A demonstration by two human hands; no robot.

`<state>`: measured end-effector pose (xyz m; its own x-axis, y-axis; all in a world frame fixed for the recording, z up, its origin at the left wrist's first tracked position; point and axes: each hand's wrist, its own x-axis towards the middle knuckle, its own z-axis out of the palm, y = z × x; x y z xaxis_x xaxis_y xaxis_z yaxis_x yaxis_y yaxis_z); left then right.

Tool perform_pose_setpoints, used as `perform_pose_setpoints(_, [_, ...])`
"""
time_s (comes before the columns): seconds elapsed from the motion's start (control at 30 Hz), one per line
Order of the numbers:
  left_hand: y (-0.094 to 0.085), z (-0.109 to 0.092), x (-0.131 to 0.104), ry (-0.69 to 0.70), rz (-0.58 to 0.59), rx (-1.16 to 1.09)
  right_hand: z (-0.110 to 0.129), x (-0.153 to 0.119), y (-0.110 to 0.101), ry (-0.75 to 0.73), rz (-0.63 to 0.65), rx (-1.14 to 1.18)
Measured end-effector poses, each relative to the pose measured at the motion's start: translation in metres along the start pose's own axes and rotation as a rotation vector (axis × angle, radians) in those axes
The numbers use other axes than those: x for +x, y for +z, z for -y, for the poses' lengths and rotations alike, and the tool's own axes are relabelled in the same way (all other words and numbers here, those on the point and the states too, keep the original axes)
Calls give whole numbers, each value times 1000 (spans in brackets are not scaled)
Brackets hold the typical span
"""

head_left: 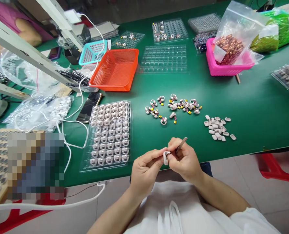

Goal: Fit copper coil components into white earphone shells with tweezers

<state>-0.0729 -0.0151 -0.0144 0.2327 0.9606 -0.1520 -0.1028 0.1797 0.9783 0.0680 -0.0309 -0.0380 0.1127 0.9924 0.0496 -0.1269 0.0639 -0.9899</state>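
Close to the table's front edge, my left hand (146, 169) pinches a small white curved earphone part (165, 158). My right hand (186, 161) is closed around metal tweezers (183, 143), their handle end sticking up past the fingers. The tweezers' tips are at the white part, but my fingers partly hide the contact. Beyond my hands lies a loose group of white earphone pieces (183, 104) with yellow tabs. To the right of them are small pale oblong caps (217, 127). A clear tray (130, 130) with rows of white shells stands to the left.
A red basket (114, 78), a turquoise basket (86, 53) and a clear tray (164, 58) are farther back. A pink basket (226, 71) holds a bag of copper-coloured pieces (229, 47). A phone (89, 107) and white cable (87, 133) lie left. A co-worker's arm (28, 31) shows top left.
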Motion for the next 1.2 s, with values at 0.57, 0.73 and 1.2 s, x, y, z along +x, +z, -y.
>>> perform_pose_setpoints(0.57, [-3, 2, -5, 54, 63, 5, -6, -5, 2, -28, -7, 40])
perform_pose_setpoints(0.73, [-8, -4, 0, -46, 118, 109, -1, -3, -5, 59, 64, -23])
perform_pose_setpoints(1.2, [-10, -7, 3, 189, 136, 158, 5, -4, -12, -74, 119, 22])
